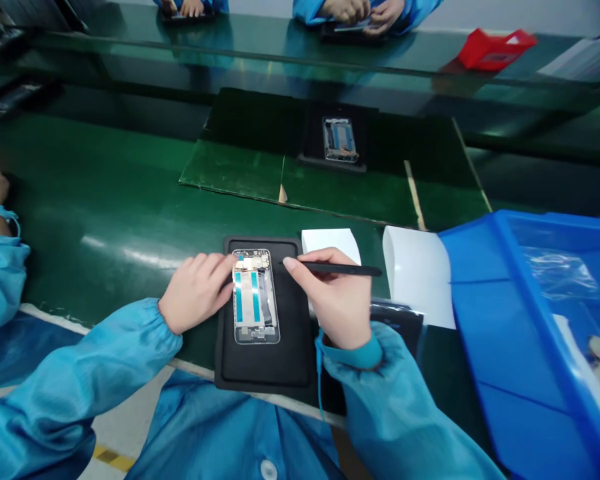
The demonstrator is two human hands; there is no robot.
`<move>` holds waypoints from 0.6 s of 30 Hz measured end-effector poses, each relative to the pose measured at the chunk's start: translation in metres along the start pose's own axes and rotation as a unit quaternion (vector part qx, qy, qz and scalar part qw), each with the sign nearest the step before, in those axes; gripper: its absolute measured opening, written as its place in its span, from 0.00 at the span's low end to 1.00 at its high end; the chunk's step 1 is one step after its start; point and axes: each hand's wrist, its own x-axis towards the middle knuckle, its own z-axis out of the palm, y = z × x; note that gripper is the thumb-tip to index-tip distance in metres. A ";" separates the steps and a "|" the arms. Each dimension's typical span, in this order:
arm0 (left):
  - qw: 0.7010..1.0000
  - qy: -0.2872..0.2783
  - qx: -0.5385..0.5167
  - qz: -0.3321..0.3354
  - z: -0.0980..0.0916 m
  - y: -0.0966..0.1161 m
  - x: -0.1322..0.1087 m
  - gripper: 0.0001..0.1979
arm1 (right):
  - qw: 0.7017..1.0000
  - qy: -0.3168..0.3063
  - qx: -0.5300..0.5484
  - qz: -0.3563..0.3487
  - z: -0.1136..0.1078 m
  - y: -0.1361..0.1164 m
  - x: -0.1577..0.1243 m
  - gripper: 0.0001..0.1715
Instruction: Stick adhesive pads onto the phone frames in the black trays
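Right fingers [325, 255] hold a black tool [347, 269]; left fingers [222, 268] touch a phone [254, 297], grip unclear.

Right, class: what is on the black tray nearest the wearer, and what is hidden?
An opened phone, its upper left edge touched by the left hand, lies on the black tray. The tray surface directly beneath the phone is covered, so cannot be seen.
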 end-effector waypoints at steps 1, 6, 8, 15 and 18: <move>0.998 -0.005 -0.017 -0.061 0.000 0.000 -0.003 0.18 | 1.000 -0.004 -0.002 0.001 -0.007 0.000 -0.002 0.10; 0.961 -0.180 -0.054 -0.204 -0.005 0.016 -0.008 0.16 | 0.999 -0.034 0.019 0.026 -0.031 0.015 -0.005 0.10; 0.954 -0.207 -0.043 -0.213 -0.008 0.023 -0.003 0.16 | 0.997 -0.043 0.040 0.041 -0.033 0.026 -0.002 0.10; 0.945 -0.219 -0.005 -0.242 -0.017 -0.003 -0.002 0.16 | 0.996 -0.022 0.086 0.018 -0.025 0.049 -0.001 0.09; 0.935 -0.235 0.018 -0.264 -0.023 -0.032 -0.010 0.17 | 0.996 -0.027 0.085 -0.023 -0.022 0.048 -0.005 0.07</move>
